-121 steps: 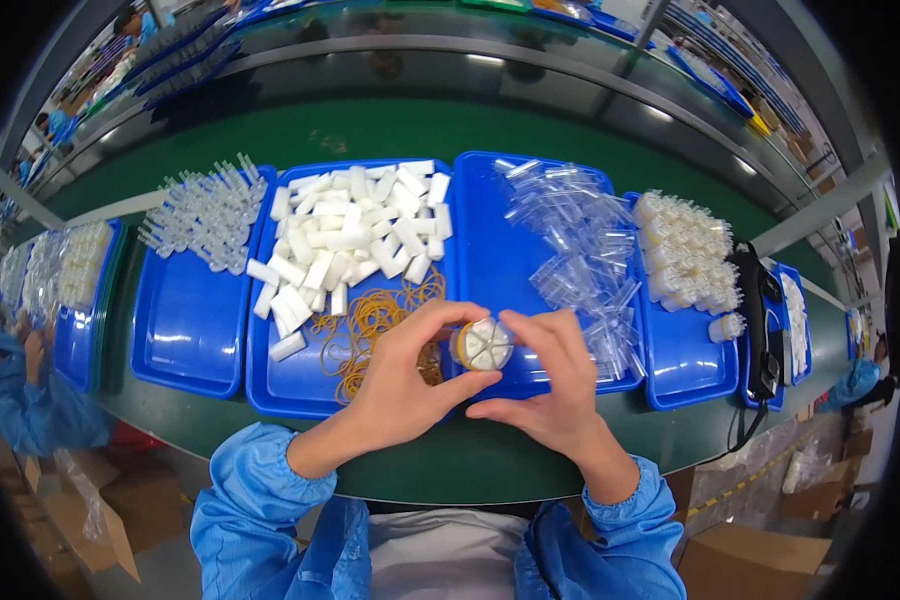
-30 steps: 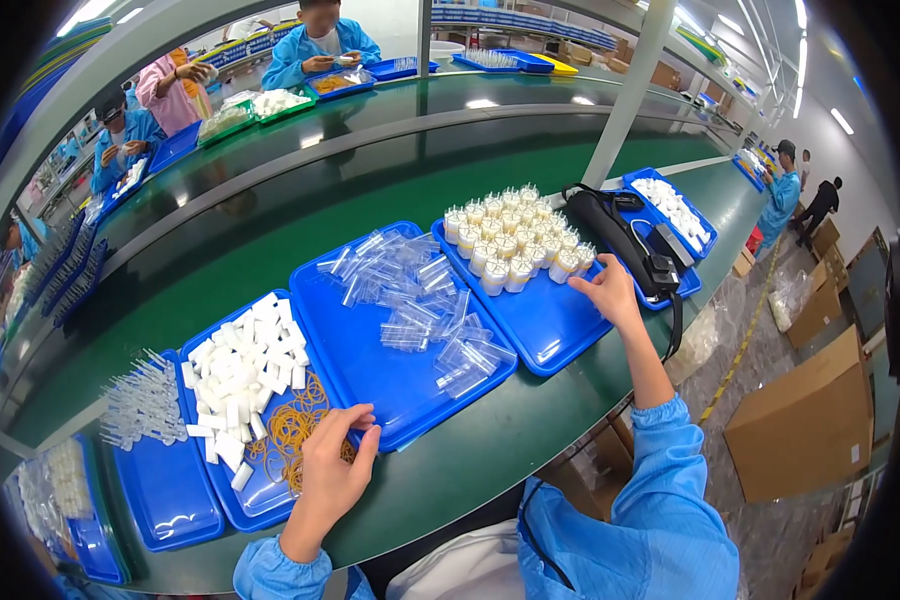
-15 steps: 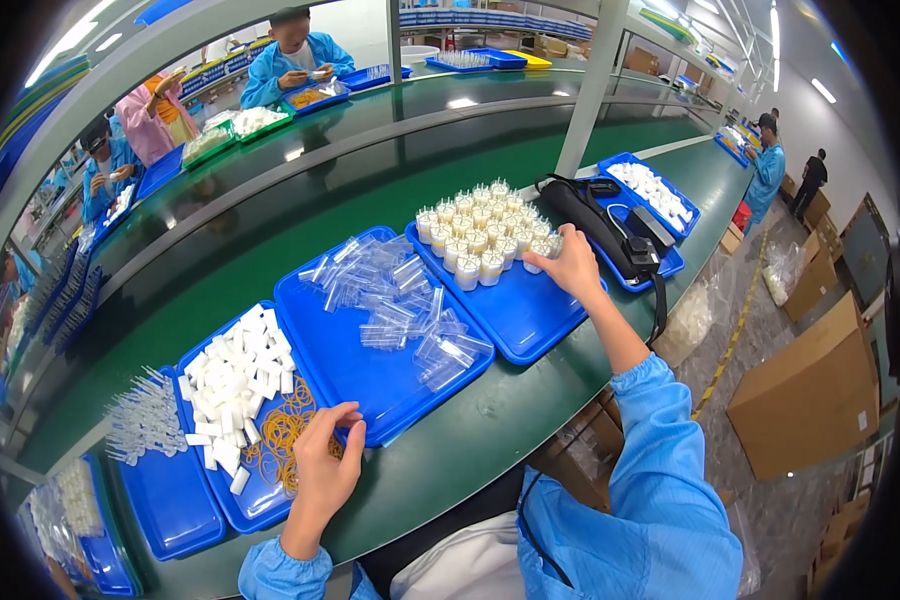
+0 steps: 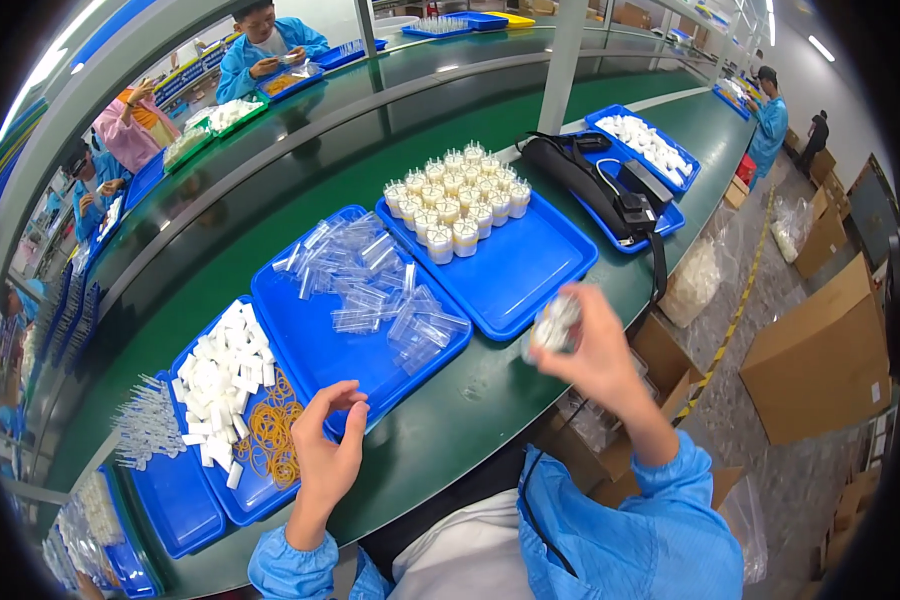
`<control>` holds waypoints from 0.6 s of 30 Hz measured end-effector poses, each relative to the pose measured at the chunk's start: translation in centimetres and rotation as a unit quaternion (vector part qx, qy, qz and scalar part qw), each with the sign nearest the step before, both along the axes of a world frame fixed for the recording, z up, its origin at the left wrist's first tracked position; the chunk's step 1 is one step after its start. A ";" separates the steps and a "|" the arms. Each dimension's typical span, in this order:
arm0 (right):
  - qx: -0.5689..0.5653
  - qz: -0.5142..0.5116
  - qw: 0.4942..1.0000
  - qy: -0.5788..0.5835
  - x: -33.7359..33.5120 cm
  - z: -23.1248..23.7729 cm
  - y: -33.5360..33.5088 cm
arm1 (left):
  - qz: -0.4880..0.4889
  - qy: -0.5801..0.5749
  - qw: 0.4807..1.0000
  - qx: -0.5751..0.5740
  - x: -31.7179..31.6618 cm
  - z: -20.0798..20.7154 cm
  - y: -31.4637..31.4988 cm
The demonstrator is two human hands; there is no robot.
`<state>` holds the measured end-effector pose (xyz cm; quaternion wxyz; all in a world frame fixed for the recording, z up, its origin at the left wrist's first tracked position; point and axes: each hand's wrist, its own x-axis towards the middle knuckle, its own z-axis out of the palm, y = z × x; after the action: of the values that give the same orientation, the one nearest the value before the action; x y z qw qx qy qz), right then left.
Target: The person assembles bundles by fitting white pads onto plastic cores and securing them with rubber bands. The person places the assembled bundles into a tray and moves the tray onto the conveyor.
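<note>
My right hand point(image 4: 605, 350) is closed around a short white-and-clear bundle point(image 4: 556, 325), blurred by motion, above the table's front edge. Left of it, a blue tray point(image 4: 520, 285) carries rows of similar upright bundles point(image 4: 450, 200), white with yellowish bands and clear tips. My left hand point(image 4: 328, 445) hovers by the near corner of another blue tray point(image 4: 320, 370), fingers loosely bent and thumb apart, with nothing seen in it. Clear plastic tubes point(image 4: 365, 280) are heaped in that tray. Beside the left hand, a third tray holds white cylindrical pieces point(image 4: 225, 375) and tan rubber bands point(image 4: 270, 435).
Clear pointed plastic parts point(image 4: 150, 425) lie at the far left tray. A black bag with a strap point(image 4: 590, 190) and a tray of white pieces point(image 4: 645, 145) sit to the right. A green conveyor point(image 4: 300, 195) runs behind; co-workers stand beyond. Cardboard boxes point(image 4: 820, 350) are on the floor.
My right hand has lifted a bundle from the right end of the group and brought it nearer me, past the tray's edge. My left hand stays nearly in place, while the view has shifted slightly.
</note>
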<state>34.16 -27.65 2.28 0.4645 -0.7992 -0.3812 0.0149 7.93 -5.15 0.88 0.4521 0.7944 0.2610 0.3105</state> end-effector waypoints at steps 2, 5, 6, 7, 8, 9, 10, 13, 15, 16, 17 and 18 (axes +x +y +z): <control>-0.114 0.015 0.993 -0.014 -2.1 -1.6 -1.0 | -0.032 -0.001 0.999 -0.027 1.4 0.2 -0.6; -0.123 0.010 0.992 -0.036 -3.1 -2.1 -1.1 | -0.061 0.002 0.998 -0.030 2.8 0.3 -1.4; -0.104 0.005 0.993 -0.059 -3.2 -1.7 -1.1 | -0.061 0.004 0.998 -0.027 3.0 0.4 -1.6; -0.080 -0.009 0.996 -0.044 -3.0 -0.7 -1.3 | -0.064 0.006 0.998 -0.024 3.2 0.5 -1.8; -0.078 -0.008 0.996 -0.044 -2.2 -0.5 -1.5 | -0.066 0.008 0.998 -0.020 3.3 0.6 -1.9; -0.073 -0.009 0.996 -0.059 -1.2 -0.4 -2.0 | -0.063 0.009 0.998 -0.017 3.3 0.7 -1.9; -0.070 -0.012 0.995 -0.076 0.0 -0.1 -2.5 | -0.066 0.014 0.997 -0.030 3.5 0.7 -2.0; -0.085 -0.001 0.977 -0.197 4.9 -0.2 -2.9 | -0.081 0.017 0.994 -0.072 4.1 1.1 -2.5; -0.085 0.027 0.971 -0.222 7.8 -0.7 -2.2 | -0.091 0.014 0.991 -0.099 4.5 1.4 -2.7; -0.123 0.070 0.959 -0.246 8.9 -0.9 -1.7 | -0.105 0.010 0.988 -0.112 4.8 1.4 -2.8; -0.161 0.111 0.943 -0.269 9.7 -1.1 -1.3 | -0.119 0.006 0.985 -0.125 5.0 1.4 -2.8; -0.160 0.112 0.942 -0.272 10.2 -1.3 -1.1 | -0.118 0.003 0.985 -0.124 5.2 1.6 -2.9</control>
<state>44.39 -28.75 0.99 0.2038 -0.7890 -0.5724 -0.0908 13.09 -8.00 2.43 0.5797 0.7584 0.2035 0.2179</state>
